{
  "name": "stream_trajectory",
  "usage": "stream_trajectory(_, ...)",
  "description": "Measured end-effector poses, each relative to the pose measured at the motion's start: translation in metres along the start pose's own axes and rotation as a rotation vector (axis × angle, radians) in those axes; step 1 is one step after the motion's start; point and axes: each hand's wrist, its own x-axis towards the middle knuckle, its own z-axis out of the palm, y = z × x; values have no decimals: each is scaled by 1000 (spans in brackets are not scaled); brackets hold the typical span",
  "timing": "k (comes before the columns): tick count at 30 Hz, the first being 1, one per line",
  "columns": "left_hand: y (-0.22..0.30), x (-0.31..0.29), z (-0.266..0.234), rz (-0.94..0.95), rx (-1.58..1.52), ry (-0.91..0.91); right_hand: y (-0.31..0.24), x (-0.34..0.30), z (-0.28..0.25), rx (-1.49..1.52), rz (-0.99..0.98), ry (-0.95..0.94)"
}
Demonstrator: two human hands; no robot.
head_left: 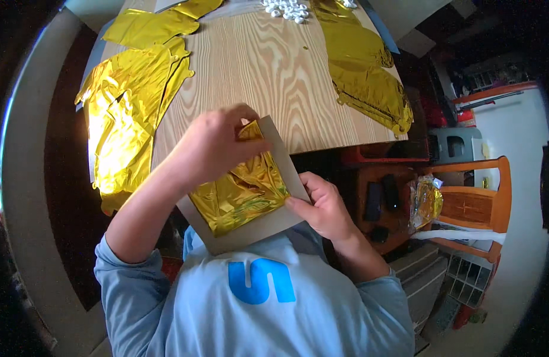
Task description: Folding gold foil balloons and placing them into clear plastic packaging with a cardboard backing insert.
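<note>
Cardboard [246, 235] slants above my lap, its right edge clasped in my right hand [322, 205], folded gold foil [236, 193] on it. My left hand [212, 143] covers the foil's upper part, grip unclear. Beyond, gold sheets [129, 101] flank the wooden table [245, 65].
</note>
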Motion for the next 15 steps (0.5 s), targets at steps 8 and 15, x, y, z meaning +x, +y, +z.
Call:
stream_trajectory(8,-12,19,-15,-221,-328,-138,0,1,-3,46,-4,-1)
stream_trajectory(15,-9,16,-7,32,-255,35,-5,3,-5,21,-33,50)
